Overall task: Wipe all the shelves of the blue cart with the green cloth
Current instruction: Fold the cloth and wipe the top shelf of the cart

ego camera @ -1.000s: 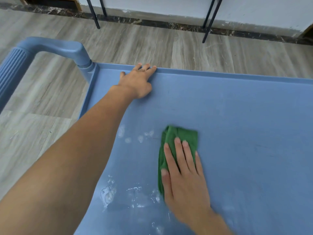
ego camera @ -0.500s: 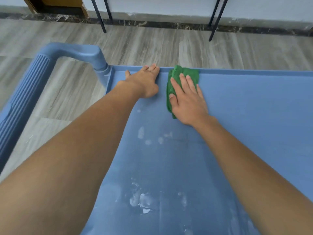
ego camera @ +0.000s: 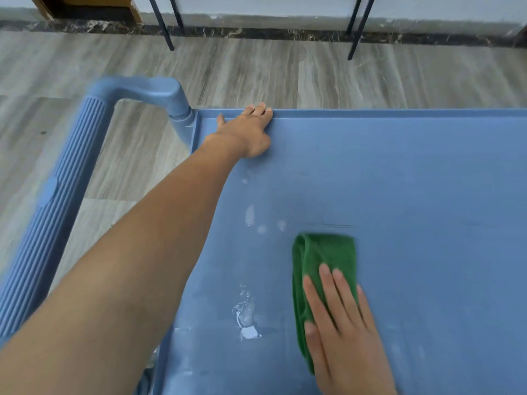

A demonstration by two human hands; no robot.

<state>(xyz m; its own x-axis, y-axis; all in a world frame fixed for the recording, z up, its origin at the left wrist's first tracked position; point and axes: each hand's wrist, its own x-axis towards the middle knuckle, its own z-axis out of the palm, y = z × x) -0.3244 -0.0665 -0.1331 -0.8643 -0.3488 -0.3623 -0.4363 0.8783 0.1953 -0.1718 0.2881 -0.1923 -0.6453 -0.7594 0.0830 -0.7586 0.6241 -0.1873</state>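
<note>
The blue cart's top shelf fills the right and lower part of the head view. My right hand lies flat on the folded green cloth, pressing it onto the shelf near the front. My left hand reaches across with its fingers hooked over the shelf's far rim near the left corner. White smears mark the shelf left of the cloth, and smaller spots sit further back. Lower shelves are hidden.
The cart's ribbed blue handle curves along the left side. Grey wood-look floor lies beyond the cart. Thin black furniture legs stand near the far wall, with another pair further right.
My right hand has dragged the green cloth from the far rim beside my left hand back toward the shelf's front. My left hand has stayed on the rim.
</note>
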